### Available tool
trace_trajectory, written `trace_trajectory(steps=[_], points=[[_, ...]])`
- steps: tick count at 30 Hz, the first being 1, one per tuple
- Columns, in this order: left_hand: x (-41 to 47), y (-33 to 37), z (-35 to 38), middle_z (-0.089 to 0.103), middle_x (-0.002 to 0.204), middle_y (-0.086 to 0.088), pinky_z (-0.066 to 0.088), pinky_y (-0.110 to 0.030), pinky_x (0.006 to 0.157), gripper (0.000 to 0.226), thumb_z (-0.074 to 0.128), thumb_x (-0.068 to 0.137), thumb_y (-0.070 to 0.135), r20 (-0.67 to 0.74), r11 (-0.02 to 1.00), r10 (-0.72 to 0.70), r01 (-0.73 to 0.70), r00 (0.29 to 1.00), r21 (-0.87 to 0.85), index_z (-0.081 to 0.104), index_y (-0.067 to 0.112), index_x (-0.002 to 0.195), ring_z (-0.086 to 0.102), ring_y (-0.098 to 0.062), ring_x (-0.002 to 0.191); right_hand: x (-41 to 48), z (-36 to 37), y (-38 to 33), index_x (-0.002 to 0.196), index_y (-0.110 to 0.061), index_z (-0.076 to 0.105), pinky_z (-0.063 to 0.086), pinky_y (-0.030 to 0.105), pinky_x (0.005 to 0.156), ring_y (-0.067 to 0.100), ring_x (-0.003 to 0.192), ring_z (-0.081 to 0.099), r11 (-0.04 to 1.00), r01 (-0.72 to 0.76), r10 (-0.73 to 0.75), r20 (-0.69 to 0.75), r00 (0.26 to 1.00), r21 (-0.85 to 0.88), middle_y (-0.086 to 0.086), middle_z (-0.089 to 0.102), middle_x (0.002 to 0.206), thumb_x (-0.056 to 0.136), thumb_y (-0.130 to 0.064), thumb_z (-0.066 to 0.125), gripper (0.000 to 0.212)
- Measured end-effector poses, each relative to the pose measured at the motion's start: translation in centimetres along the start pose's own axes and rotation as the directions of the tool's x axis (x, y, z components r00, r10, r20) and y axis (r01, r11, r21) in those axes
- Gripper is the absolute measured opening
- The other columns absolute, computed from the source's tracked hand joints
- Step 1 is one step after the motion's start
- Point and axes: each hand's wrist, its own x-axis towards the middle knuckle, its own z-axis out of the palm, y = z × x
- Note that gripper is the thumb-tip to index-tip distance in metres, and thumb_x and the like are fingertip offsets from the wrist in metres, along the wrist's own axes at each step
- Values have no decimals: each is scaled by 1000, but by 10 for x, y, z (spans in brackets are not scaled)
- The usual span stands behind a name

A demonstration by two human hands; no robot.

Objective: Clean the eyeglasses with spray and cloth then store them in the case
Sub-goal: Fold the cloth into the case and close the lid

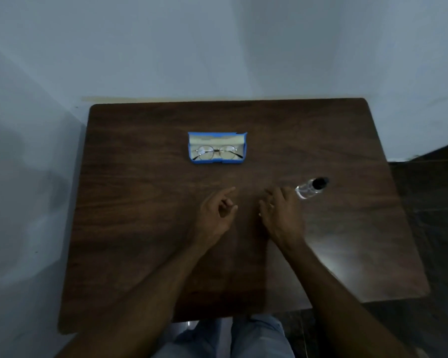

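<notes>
- The dark brown wood-grain desk (145,228) with rounded corners is filling the middle of the frame, and both forearms are reaching up over it from the lower edge.
- The open blue rectangular eyeglass case (217,162) is lying upper centre, with its long axis running left to right across the frame and its pale-lined lid standing up behind it.
- The left hand (215,215) is hovering at centre frame, loosely curled with the forefinger pointing up toward the case and gripping nothing; it is sitting almost straight below the case, so I judge it the nearer hand for that reach.
- The right hand (279,213) is lying just right of centre, fingers spread and relaxed, and it too is gripping nothing.
- The thin round metal-framed eyeglasses (217,151) are resting inside the case, lenses side by side along the case's long axis, well apart from both hands.
- The small clear spray bottle with a black cap (311,188) is lying on its side just beside the right hand's fingertips, cap pointing to the upper right; whether they are touching I cannot tell.
- No cloth is showing anywhere.
- No brand, label or writing is readable in this dim light.
</notes>
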Motion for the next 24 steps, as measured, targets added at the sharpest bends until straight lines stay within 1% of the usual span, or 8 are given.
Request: trace_trajectory(steps=[2, 5, 7, 10, 13, 17, 22, 24], points=[[-9, 7, 17, 70, 99, 12, 60, -33, 88, 48, 75, 91, 15, 8, 994, -79, 79, 997, -74, 63, 26, 137, 67, -5, 92, -17, 2, 9, 120, -8, 64, 51, 46, 95, 39, 117, 56, 994, -1, 15, 130, 991, -112, 20, 59, 128, 92, -29, 73, 37], [-19, 15, 30, 73, 104, 9, 66, -40, 78, 38, 70, 97, 16, 11, 938, -247, 242, 969, -250, 66, 24, 134, 72, -6, 91, -28, 1, 16, 119, -10, 63, 51, 42, 89, 39, 111, 59, 998, -6, 16, 162, 987, -59, 18, 59, 126, 94, -20, 66, 27], [-23, 25, 31, 74, 114, 1, 67, -38, 75, 34, 69, 99, 16, 51, 874, -342, 338, 938, -349, 67, 24, 132, 73, -9, 96, -31, -5, 11, 115, -16, 65, 54, 40, 85, 34, 104, 65, 988, -109, 96, 115, 989, 109, 12, 66, 117, 91, -20, 64, 24], [-29, 43, 26, 72, 123, -2, 66, -35, 82, 33, 70, 99, 18, 136, 787, -375, 393, 917, -475, 67, 20, 132, 73, -13, 106, -35, -25, -2, 112, -38, 64, 61, 44, 86, 17, 97, 73, 870, -189, 181, 62, 982, 455, -5, 74, 106, 80, -40, 72, 33], [-33, 68, 10, 75, 118, 1, 64, -33, 85, 28, 69, 99, 19, 194, 725, -312, 365, 930, -584, 71, 14, 127, 74, -15, 107, -41, -44, -21, 122, -33, 62, 60, 32, 86, 10, 101, 70, 792, -155, 163, 41, 986, 590, -8, 70, 114, 79, -37, 87, 50], [-39, 89, -8, 79, 110, 1, 62, -35, 90, 17, 74, 96, 21, 112, 791, -174, 206, 978, -576, 79, 15, 112, 75, -15, 106, -46, -60, -36, 132, -23, 61, 61, 30, 86, 7, 107, 67, 824, -62, 67, 12, 998, 564, -4, 67, 122, 88, -38, 83, 51], [-45, 105, -16, 80, 100, 0, 62, -25, 78, 16, 71, 98, 17, 30, 833, -154, 146, 988, -533, 79, 12, 110, 77, -15, 96, -51, -80, -42, 131, -19, 65, 59, 21, 90, 7, 114, 68, 680, -153, 51, 162, 985, 717, -3, 69, 125, 85, -16, 86, 51], [-45, 108, -18, 81, 93, 2, 64, -30, 78, 14, 67, 101, 19, -22, 832, -180, 140, 983, -536, 81, 16, 103, 77, -15, 91, -53, -90, -45, 126, -16, 67, 60, 19, 86, 6, 108, 70, 641, -180, 73, 174, 982, 746, -5, 72, 117, 83, -8, 86, 48]])
